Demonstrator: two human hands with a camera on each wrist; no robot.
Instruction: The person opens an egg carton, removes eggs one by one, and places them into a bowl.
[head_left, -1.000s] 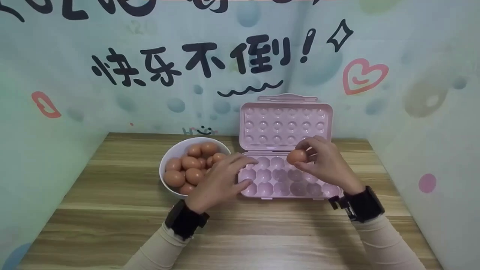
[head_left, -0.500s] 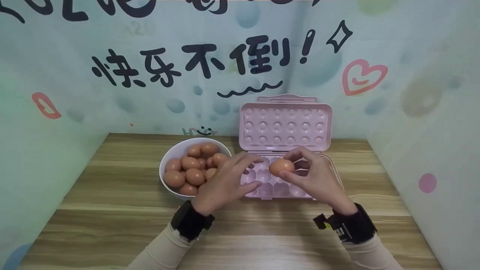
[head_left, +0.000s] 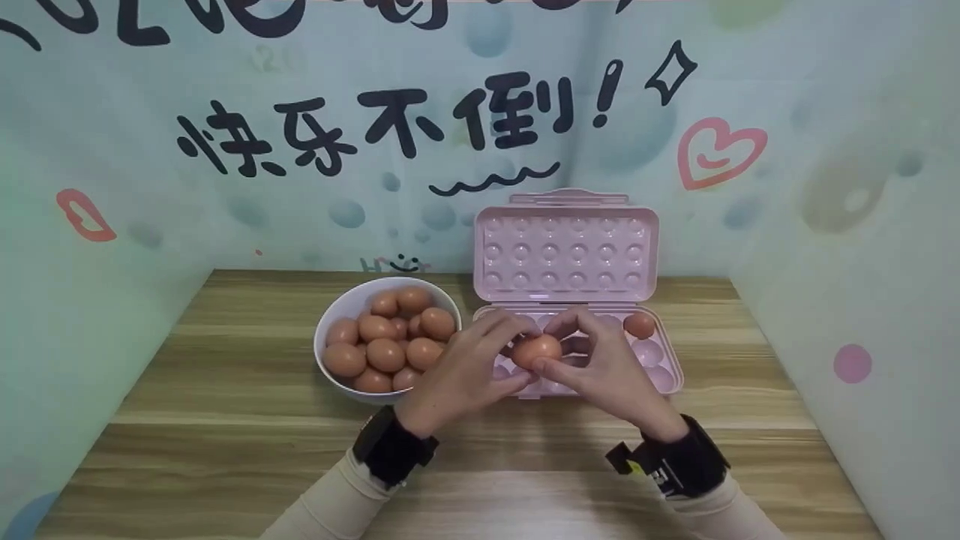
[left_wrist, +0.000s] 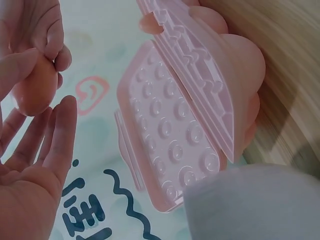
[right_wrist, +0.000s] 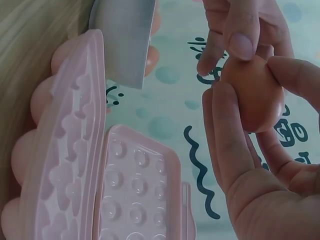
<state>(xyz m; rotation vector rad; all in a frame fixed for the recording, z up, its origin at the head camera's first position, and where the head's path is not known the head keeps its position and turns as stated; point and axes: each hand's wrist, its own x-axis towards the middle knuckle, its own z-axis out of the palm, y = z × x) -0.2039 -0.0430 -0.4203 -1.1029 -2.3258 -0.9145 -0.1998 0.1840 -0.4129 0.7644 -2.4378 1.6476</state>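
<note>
My right hand [head_left: 611, 375] pinches a brown egg [head_left: 538, 350] between thumb and fingers, above the pink egg carton [head_left: 667, 386]. From the left, my left hand [head_left: 457, 367] reaches close round the egg's end. Its fingers [left_wrist: 62, 132] look mostly straight in the left wrist view. In the right wrist view its thumb overlaps the egg's top, but firm contact is unclear. Another egg [head_left: 640, 325] sits in the carton's far right corner cup. The hands hide many of the other cups.
A white bowl [head_left: 320, 360] of several brown eggs stands left of the carton, partly behind my left forearm side. The carton's lid [head_left: 566, 255] stands raised toward the printed wall cloth [head_left: 300, 217]. All rests on a wooden table [head_left: 225, 420].
My right hand has carried its egg leftward and nearer to me, up to my left hand. My left hand has shifted slightly right. The corner egg in the carton has come into sight.
</note>
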